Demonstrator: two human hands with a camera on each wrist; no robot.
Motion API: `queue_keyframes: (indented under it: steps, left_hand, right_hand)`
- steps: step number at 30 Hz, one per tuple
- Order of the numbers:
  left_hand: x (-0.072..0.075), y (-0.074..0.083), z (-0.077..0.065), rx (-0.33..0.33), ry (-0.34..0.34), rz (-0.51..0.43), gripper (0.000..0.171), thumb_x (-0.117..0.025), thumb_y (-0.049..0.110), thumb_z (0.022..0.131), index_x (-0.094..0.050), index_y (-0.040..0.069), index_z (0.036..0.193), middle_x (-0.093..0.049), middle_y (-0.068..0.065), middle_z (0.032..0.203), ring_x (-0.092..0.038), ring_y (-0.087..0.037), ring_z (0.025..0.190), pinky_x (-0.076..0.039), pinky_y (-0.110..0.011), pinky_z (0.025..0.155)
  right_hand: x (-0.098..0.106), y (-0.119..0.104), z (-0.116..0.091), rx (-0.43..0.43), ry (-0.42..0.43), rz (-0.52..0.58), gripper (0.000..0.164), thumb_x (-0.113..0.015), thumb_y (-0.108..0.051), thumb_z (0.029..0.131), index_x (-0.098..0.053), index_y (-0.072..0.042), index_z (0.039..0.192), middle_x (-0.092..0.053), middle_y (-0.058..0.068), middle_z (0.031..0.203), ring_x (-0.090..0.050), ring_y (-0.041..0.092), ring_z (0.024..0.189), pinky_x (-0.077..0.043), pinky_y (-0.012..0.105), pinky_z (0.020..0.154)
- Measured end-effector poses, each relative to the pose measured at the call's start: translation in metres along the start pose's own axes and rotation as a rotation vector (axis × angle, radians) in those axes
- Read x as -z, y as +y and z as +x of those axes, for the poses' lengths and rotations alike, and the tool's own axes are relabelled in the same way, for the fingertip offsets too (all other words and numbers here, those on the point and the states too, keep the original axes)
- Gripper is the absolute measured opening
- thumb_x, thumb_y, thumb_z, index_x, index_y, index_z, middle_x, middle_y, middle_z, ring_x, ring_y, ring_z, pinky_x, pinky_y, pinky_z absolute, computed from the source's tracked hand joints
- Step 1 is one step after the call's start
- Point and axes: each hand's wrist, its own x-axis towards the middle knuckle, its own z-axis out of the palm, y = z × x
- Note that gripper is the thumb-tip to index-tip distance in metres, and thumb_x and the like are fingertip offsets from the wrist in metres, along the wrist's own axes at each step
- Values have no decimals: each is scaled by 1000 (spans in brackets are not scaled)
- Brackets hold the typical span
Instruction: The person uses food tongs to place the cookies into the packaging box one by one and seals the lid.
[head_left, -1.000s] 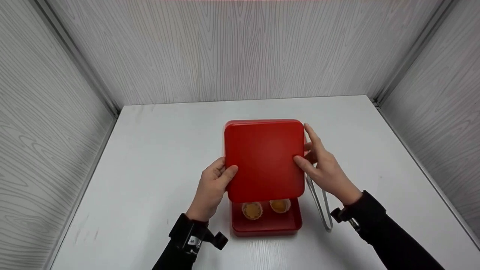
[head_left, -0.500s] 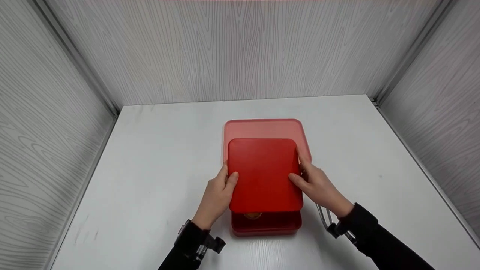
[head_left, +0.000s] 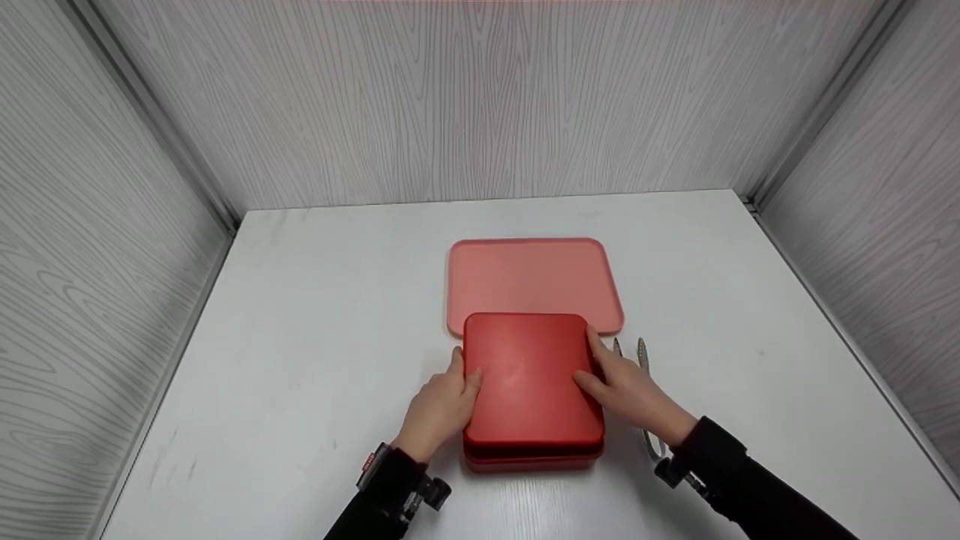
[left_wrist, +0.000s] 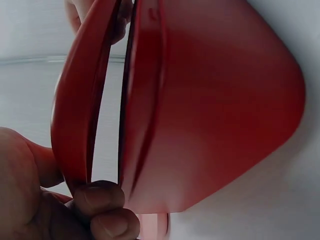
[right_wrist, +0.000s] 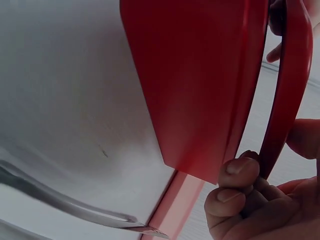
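Both hands grip a red lid (head_left: 532,375) by its opposite sides, thumbs on top. It hovers just over a red box (head_left: 532,463); the wrist views show a thin gap between lid (left_wrist: 75,110) and box (left_wrist: 220,100). My left hand (head_left: 437,409) holds the left edge, with curled fingertips (left_wrist: 112,225) under the lid's rim. On the right edge my right hand (head_left: 634,390) does likewise, its fingertips (right_wrist: 240,170) between lid (right_wrist: 290,85) and box (right_wrist: 195,85). The inside of the box is hidden under the lid.
Behind the box a pink tray (head_left: 532,274) lies flat on the white table (head_left: 322,315). Metal tongs (head_left: 643,356) lie right of the box, partly hidden by the right hand. Grey wood-grain panels (head_left: 480,97) stand at the back and both sides.
Both hands have brought the lid down and nearer to me, onto the line of the box. The small round pastries inside have gone out of sight, and the pink tray has come into view.
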Motion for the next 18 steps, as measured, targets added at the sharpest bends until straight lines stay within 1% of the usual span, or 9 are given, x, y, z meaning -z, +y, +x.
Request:
queue_keyframes:
  steps: [2,4,7,9,12,14,16,18]
  left_hand:
    - [-1,0,0,19,-5,21,65,-44,35,110,-31,-9,156,-70,-24,100,-61,-24,77,-53,-43,71]
    - [-2,0,0,22,-12,30,64,-45,34,110,-32,-10,155,-70,-24,98,-61,-24,77,-54,-43,70]
    - [-3,0,0,20,-18,37,63,-45,32,110,-34,-12,153,-69,-22,92,-62,-22,74,-53,-41,67]
    - [-3,0,0,10,-14,39,60,-46,31,110,-37,-11,151,-68,-19,87,-61,-22,71,-52,-39,64]
    - [-4,0,-1,6,6,57,54,-46,31,110,-43,-8,147,-70,-22,94,-67,-27,77,-54,-44,65]
    - [-5,-1,0,1,17,68,51,-46,31,110,-46,-7,144,-70,-24,96,-70,-32,82,-55,-48,66]
    - [-5,0,0,6,19,79,50,-45,31,110,-47,-6,143,-70,-25,98,-71,-35,86,-56,-50,68]
    - [-5,0,1,10,19,89,51,-46,31,110,-46,-7,144,-70,-25,100,-71,-36,87,-56,-51,68]
  right_hand:
    - [-2,1,0,2,-1,-27,79,-59,-26,105,-12,8,160,-32,27,161,-39,42,145,-34,58,118]
    - [-4,2,0,4,-2,-49,79,-58,-25,105,-13,9,159,-33,27,160,-41,43,143,-34,58,117]
    - [-5,2,1,9,-4,-66,78,-58,-25,105,-14,10,159,-36,27,159,-43,42,142,-36,57,116]
    - [-6,2,1,15,-5,-71,77,-58,-24,105,-14,11,159,-37,28,158,-44,42,141,-40,56,114]
    - [-7,2,2,15,-7,-76,77,-57,-25,106,-14,10,159,-39,28,157,-44,42,141,-40,56,114]
    - [-7,1,2,10,-10,-79,77,-57,-25,106,-14,10,159,-39,28,157,-44,42,142,-40,56,114]
    - [-7,2,2,2,-15,-81,77,-57,-26,106,-13,9,159,-40,27,157,-44,41,142,-40,56,114]
    - [-7,1,4,-5,-19,-88,77,-56,-27,106,-14,9,159,-40,27,157,-44,41,142,-40,56,114]
